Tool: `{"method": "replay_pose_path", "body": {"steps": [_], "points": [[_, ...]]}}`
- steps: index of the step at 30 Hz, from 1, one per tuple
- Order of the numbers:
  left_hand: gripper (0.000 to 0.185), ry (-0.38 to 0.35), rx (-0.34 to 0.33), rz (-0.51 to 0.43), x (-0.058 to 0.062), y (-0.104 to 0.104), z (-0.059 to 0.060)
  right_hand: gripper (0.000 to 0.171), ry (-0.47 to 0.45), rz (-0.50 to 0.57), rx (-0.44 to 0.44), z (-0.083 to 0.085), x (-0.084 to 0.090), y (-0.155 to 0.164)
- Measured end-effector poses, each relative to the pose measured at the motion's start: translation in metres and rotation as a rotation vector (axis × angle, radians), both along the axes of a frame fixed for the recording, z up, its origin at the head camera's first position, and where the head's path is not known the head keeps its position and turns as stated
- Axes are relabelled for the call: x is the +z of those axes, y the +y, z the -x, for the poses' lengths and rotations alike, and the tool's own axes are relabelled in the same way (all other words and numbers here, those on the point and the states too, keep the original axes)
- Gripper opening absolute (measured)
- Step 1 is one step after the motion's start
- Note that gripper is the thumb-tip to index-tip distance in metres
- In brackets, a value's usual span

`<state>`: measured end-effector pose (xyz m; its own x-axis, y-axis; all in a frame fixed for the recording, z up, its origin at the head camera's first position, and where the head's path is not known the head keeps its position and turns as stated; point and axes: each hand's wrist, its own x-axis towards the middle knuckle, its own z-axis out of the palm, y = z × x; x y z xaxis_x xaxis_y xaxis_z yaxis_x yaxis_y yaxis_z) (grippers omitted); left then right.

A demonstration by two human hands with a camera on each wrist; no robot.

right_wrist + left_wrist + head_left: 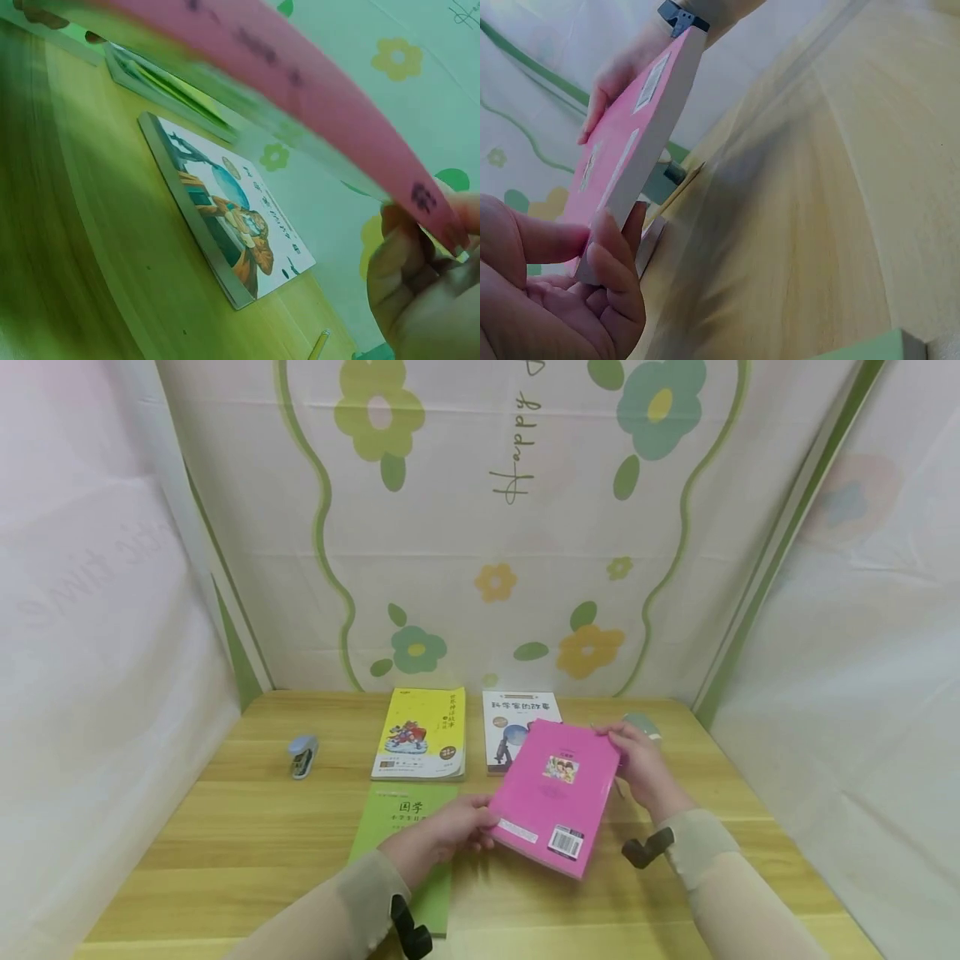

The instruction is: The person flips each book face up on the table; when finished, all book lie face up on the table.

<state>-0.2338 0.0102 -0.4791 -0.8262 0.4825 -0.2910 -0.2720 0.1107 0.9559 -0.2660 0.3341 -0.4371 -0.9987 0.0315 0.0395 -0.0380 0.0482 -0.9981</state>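
Our left hand (pixel 442 835) and right hand (pixel 645 768) pinch opposite corners of the pink book (pixel 558 797); we judge it light, slightly bendy, best gripped by its edges.

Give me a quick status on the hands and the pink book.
Left hand and right hand both grip pink book, lifted off table. White book lies beneath its far edge.

I read this as a staged home-study booth: a wooden table (pixel 247 835) enclosed by flowered cloth (pixel 480 527), with children's books (pixel 420 733) laid out.
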Motion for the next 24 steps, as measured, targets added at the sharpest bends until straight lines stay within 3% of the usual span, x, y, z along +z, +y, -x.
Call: {"method": "replay_pose_path", "body": {"steps": [5,13,17,24], "points": [[0.043,-0.011,0.039,0.015,0.0002,0.0006,0.0019,0.033,0.006,0.047,0.059,-0.0007,0.0037,0.0038],[0.041,-0.050,0.063,-0.006,0.0004,-0.0005,0.0023,0.043,0.006,0.193,0.160,-0.0038,0.0081,0.0066],[0.040,-0.085,0.097,-0.026,0.0002,-0.0023,0.0014,0.045,0.033,0.252,0.247,-0.0065,0.0096,0.0078],[0.039,-0.124,0.083,-0.046,-0.0001,-0.0037,-0.0007,0.041,0.116,0.351,0.407,-0.0063,0.0089,0.0092]]}}
